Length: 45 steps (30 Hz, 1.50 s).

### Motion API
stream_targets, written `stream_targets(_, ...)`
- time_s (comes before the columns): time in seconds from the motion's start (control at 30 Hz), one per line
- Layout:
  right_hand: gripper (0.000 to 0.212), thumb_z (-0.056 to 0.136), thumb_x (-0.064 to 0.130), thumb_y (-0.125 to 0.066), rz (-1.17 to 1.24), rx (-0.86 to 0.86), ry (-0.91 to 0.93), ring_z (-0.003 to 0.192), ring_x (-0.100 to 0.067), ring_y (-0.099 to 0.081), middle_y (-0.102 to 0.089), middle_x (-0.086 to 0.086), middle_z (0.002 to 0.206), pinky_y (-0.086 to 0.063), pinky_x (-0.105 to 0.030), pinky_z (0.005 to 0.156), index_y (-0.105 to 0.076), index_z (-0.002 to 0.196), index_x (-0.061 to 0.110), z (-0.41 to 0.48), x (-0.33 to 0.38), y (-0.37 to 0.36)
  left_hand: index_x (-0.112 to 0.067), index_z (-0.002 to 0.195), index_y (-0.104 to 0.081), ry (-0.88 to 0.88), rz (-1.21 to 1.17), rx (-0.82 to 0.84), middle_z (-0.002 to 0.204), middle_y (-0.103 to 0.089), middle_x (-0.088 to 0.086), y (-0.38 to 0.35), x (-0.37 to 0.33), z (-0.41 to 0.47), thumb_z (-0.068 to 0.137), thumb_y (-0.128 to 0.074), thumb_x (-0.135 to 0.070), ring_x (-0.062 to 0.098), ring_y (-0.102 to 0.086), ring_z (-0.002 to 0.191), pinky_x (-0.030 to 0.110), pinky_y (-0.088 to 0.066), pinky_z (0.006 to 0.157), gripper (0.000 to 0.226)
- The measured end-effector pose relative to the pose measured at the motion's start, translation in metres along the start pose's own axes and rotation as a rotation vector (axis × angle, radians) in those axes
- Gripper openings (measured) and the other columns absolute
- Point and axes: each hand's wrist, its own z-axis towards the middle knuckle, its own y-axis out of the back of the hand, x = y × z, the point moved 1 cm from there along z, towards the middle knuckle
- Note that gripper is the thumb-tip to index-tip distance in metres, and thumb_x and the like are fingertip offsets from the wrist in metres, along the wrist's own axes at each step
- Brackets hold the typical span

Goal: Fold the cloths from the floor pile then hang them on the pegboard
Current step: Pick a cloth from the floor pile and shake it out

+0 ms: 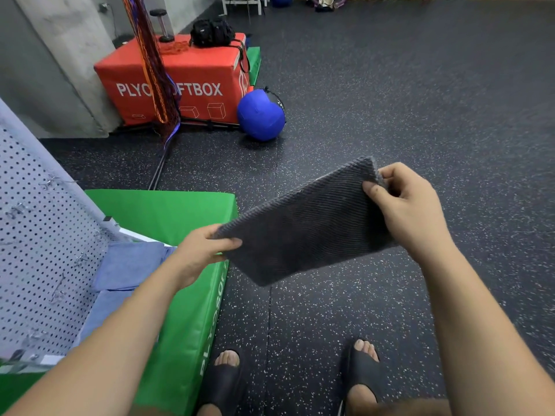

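The grey cloth (303,226) I'm holding is a ribbed, matt knit, the green box (192,310) looks like shiny vinyl, and the floor (420,115) is speckled matt rubber.

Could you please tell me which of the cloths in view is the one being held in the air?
The dark grey ribbed cloth, pinched by both hands; the blue cloths lie by the pegboard.

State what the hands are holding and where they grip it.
A folded dark grey cloth: the left hand pinches its near-left corner, the right hand its far-right corner.
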Motion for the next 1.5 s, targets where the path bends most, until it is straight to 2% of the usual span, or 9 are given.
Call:
stream_targets(0.17,0.015,0.095,0.041,-0.071,0.012,-0.053,-0.112,0.085,-0.026,-0.067,-0.071,0.0,0.088,-0.052,-0.046,0.081,-0.062,0.096,0.029,0.001,-0.01,-0.013,-0.014,0.115,-0.073,-0.036,-0.37,-0.135,0.115,-0.079,0.008,0.001,-0.011,0.0,0.086,-0.079,-0.014,0.02,-0.072,0.096,0.041,-0.056,0.088,0.03)
stream_targets(0.33,0.017,0.093,0.039,-0.071,-0.006,-0.086,-0.165,0.08,-0.022,-0.064,-0.07,-0.001,0.085,-0.05,-0.041,0.077,-0.061,0.095,0.025,-0.006,-0.005,-0.038,-0.014,0.113,-0.073,-0.079,-0.237,-0.37,0.106,-0.082,0.003,-0.012,-0.023,-0.007,0.096,-0.077,-0.014,0.018,-0.077,0.092,0.034,-0.059,0.081,0.018)
stream_targets(0.47,0.017,0.093,0.037,-0.073,-0.002,-0.022,-0.163,0.074,-0.016,-0.062,-0.069,0.003,0.08,-0.047,-0.035,0.071,-0.06,0.094,0.027,-0.023,0.008,-0.072,-0.017,0.11,-0.074,-0.098,-0.179,-0.4,0.1,-0.082,-0.002,-0.027,-0.031,-0.019,0.095,-0.079,-0.018,0.015,-0.078,0.089,0.03,-0.06,0.074,0.016)
stream_targets(0.67,0.019,0.092,0.034,-0.076,0.009,0.135,-0.113,0.08,-0.007,-0.062,-0.068,0.008,0.084,-0.042,-0.014,0.067,-0.06,0.094,0.026,-0.053,0.034,-0.128,-0.017,0.098,-0.075,-0.102,-0.066,-0.403,0.092,-0.082,0.0,-0.041,-0.033,-0.033,0.074,-0.085,-0.048,0.028,-0.079,0.093,0.053,-0.063,0.088,0.041)
stream_targets(0.87,0.021,0.093,0.032,-0.077,0.035,0.229,-0.024,0.082,-0.007,-0.062,-0.068,0.008,0.086,-0.051,-0.03,0.08,-0.056,0.092,0.027,-0.076,0.056,-0.172,-0.027,0.088,-0.073,-0.121,-0.06,-0.403,0.086,-0.079,0.002,-0.032,-0.035,-0.039,0.07,-0.079,-0.065,0.021,-0.071,0.08,0.065,-0.06,0.086,0.043)
stream_targets(1.07,0.054,0.076,0.049,-0.09,-0.024,0.259,0.01,0.09,-0.015,-0.061,-0.063,0.005,0.101,-0.049,-0.038,0.078,-0.049,0.104,0.028,-0.081,0.069,-0.204,-0.026,0.098,-0.077,-0.111,-0.052,-0.415,0.093,-0.079,-0.001,-0.012,-0.048,-0.056,0.083,-0.059,-0.082,0.031,-0.074,0.103,0.066,-0.059,0.093,0.061)
stream_targets(1.27,0.037,0.079,0.025,-0.08,0.055,0.301,-0.061,0.084,-0.016,-0.064,-0.068,0.005,0.092,-0.049,-0.039,0.074,-0.051,0.101,0.024,-0.076,0.089,-0.231,-0.021,0.115,-0.075,-0.086,-0.136,-0.28,0.111,-0.076,0.0,0.022,-0.053,-0.075,0.103,-0.068,-0.027,0.013,-0.07,0.103,0.039,-0.064,0.091,0.015)
stream_targets(1.4,0.026,0.082,0.016,-0.078,0.246,0.409,-0.104,0.078,-0.009,-0.063,-0.071,0.007,0.091,-0.047,-0.034,0.073,-0.059,0.097,0.025,-0.081,0.104,-0.264,-0.025,0.118,-0.071,-0.085,-0.087,-0.34,0.108,-0.072,-0.004,0.082,-0.037,-0.091,0.099,-0.075,-0.024,0.009,-0.07,0.096,0.033,-0.06,0.084,0.019)
stream_targets(1.5,0.025,0.079,0.014,-0.075,0.383,0.583,-0.119,0.084,-0.014,-0.067,-0.075,0.0,0.095,-0.053,-0.04,0.079,-0.064,0.097,0.027,-0.091,0.114,-0.294,-0.033,0.129,-0.065,-0.075,-0.037,-0.445,0.126,-0.07,-0.011,0.131,0.0,-0.116,0.091,-0.083,-0.033,0.008,-0.068,0.112,0.031,-0.056,0.093,0.042)
